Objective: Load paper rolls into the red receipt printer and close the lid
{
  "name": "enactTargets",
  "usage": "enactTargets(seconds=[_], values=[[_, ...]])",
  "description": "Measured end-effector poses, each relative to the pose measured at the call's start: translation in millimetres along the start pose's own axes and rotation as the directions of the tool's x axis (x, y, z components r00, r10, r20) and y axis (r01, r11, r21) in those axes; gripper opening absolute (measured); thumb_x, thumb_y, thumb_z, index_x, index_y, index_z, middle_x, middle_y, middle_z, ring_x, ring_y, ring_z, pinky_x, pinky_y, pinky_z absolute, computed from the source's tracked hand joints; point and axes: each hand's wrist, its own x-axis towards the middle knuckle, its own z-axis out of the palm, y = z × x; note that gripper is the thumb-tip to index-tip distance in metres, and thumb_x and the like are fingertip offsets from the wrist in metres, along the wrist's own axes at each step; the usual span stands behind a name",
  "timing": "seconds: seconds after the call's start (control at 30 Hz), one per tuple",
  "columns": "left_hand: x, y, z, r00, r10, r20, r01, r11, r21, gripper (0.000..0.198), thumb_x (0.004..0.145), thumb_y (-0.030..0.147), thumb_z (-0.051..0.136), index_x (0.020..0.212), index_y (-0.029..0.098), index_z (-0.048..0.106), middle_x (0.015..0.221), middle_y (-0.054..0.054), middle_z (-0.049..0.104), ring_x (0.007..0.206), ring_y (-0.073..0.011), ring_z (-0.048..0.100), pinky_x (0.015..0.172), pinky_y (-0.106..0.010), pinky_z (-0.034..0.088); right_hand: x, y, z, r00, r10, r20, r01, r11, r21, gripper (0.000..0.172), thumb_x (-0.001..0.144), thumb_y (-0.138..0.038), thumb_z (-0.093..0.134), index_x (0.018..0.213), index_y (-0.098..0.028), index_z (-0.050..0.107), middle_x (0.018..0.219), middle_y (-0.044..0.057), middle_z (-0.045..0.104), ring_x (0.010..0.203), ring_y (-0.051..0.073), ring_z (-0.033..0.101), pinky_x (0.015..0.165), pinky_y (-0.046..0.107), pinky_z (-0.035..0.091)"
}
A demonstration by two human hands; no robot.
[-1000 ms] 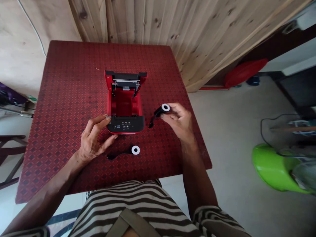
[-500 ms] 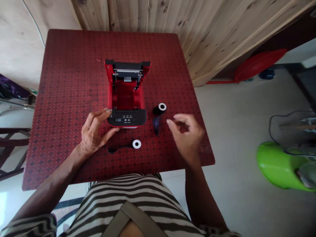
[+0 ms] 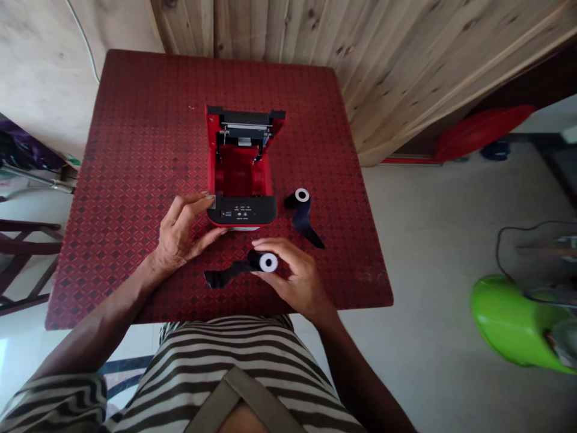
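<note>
A small red and black printer (image 3: 242, 174) stands open on the red patterned table (image 3: 135, 150), its lid tipped back and its red bay bare. My left hand (image 3: 183, 231) rests against the printer's front left corner, thumb and fingers spread on it. My right hand (image 3: 293, 273) is closed round a black ribbon roll with a white core (image 3: 267, 263) near the table's front edge; its loose black tail (image 3: 220, 278) trails left. A second black roll with a white core (image 3: 299, 198) lies to the right of the printer with its tail unrolled toward me.
A wooden plank wall (image 3: 315, 36) stands behind the table. On the floor to the right are a green plastic object (image 3: 509, 325), a cable and a red object (image 3: 482, 129). Dark chair legs (image 3: 18, 252) stand at the left. My striped clothing fills the bottom.
My right hand set down the roll it held to the right of the printer, then moved left and closed on the other roll near the front edge. The left hand stayed on the printer.
</note>
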Motion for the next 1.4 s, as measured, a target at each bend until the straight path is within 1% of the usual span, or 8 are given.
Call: enactTargets(seconds=[0.2, 0.43, 0.67, 0.83, 0.97, 1.13, 1.33, 1.4], values=[[-1.0, -0.4, -0.5, 1.0, -0.006, -0.004, 0.006, 1.0, 0.0, 0.061, 0.092, 0.041, 0.083, 0.144, 0.023, 0.057, 0.126, -0.009, 0.073, 0.116, -0.0226, 0.074, 0.102, -0.038, 0.064, 87.5, -32.0, -51.4, 0.967, -0.197, 0.16, 0.244, 0.891, -0.384, 0.039, 0.098, -0.008, 0.059, 0.132, -0.025, 0.064, 0.125, 0.011, 0.071, 0.12, 0.03, 0.066, 0.106, 0.053, 0.056], [-1.6, 0.9, -0.6, 1.0, -0.02, 0.021, 0.02, 1.0, -0.022, 0.059, 0.094, 0.042, 0.081, 0.144, 0.023, 0.057, 0.126, -0.01, 0.072, 0.115, -0.0227, 0.074, 0.101, -0.037, 0.066, 161.4, -16.2, -11.2, 0.916, -0.048, 0.398, 0.306, 0.725, -0.617, 0.033, 0.091, 0.006, 0.054, 0.114, -0.013, 0.069, 0.109, 0.015, 0.074, 0.111, 0.03, 0.066, 0.102, 0.045, 0.054], [-0.4, 1.6, 0.1, 1.0, -0.01, 0.016, 0.011, 0.999, -0.044, 0.06, 0.094, 0.04, 0.081, 0.144, 0.021, 0.056, 0.124, -0.011, 0.072, 0.112, -0.0219, 0.075, 0.098, -0.035, 0.068, 174.9, -7.4, -4.8, 0.879, 0.038, 0.475, 0.342, 0.644, -0.684, 0.037, 0.092, 0.008, 0.047, 0.1, -0.012, 0.077, 0.1, 0.015, 0.078, 0.103, 0.029, 0.071, 0.093, 0.041, 0.054], [-2.9, 1.4, 0.1, 0.999, -0.039, 0.033, 0.04, 0.998, -0.038, 0.061, 0.093, 0.042, 0.081, 0.146, 0.024, 0.056, 0.128, -0.01, 0.072, 0.115, -0.0221, 0.075, 0.101, -0.036, 0.067, 185.0, -0.8, -1.5, 0.872, 0.09, 0.481, 0.298, 0.682, -0.668, 0.041, 0.091, 0.009, 0.047, 0.097, -0.014, 0.079, 0.096, 0.015, 0.078, 0.095, 0.028, 0.072, 0.085, 0.04, 0.055], [-2.4, 1.0, -0.3, 0.998, -0.048, 0.042, 0.049, 0.998, -0.04, 0.062, 0.093, 0.041, 0.081, 0.147, 0.024, 0.056, 0.128, -0.01, 0.072, 0.115, -0.022, 0.075, 0.102, -0.035, 0.066, 181.1, -1.4, -5.8, 0.86, 0.077, 0.504, 0.304, 0.715, -0.63, 0.043, 0.091, 0.009, 0.044, 0.105, -0.014, 0.078, 0.102, 0.013, 0.079, 0.104, 0.026, 0.072, 0.095, 0.038, 0.054], [-2.3, 1.0, -4.0, 0.998, -0.046, 0.048, 0.049, 0.996, -0.069, 0.06, 0.094, 0.042, 0.079, 0.147, 0.025, 0.055, 0.126, -0.009, 0.072, 0.113, -0.0219, 0.074, 0.099, -0.036, 0.065, 153.2, -16.7, -29.1, 0.876, -0.129, 0.466, 0.31, 0.888, -0.338, 0.059, 0.089, 0.008, 0.045, 0.137, -0.02, 0.067, 0.136, 0.008, 0.074, 0.126, 0.023, 0.067, 0.114, 0.045, 0.052], [27.9, -6.7, -23.3, 0.985, -0.17, 0.022, 0.171, 0.967, -0.187, 0.056, 0.104, 0.058, 0.058, 0.148, 0.024, 0.054, 0.119, -0.009, 0.072, 0.103, -0.0224, 0.071, 0.099, -0.045, 0.06, 122.2, -20.5, -28.4, 0.921, -0.208, 0.33, 0.315, 0.895, -0.315, 0.019, 0.101, -0.012, 0.061, 0.112, -0.02, 0.074, 0.11, 0.009, 0.077, 0.107, 0.026, 0.067, 0.103, 0.045, 0.056], [55.4, -16.5, -26.0, 0.986, -0.163, -0.013, 0.161, 0.98, -0.118, 0.051, 0.106, 0.057, 0.055, 0.145, 0.024, 0.058, 0.117, -0.007, 0.07, 0.105, -0.0211, 0.068, 0.1, -0.042, 0.058, 117.0, -16.9, -20.8, 0.939, -0.226, 0.259, 0.313, 0.876, -0.368, 0.025, 0.105, -0.01, 0.054, 0.101, -0.021, 0.076, 0.1, 0.008, 0.076, 0.1, 0.024, 0.065, 0.096, 0.042, 0.057]])
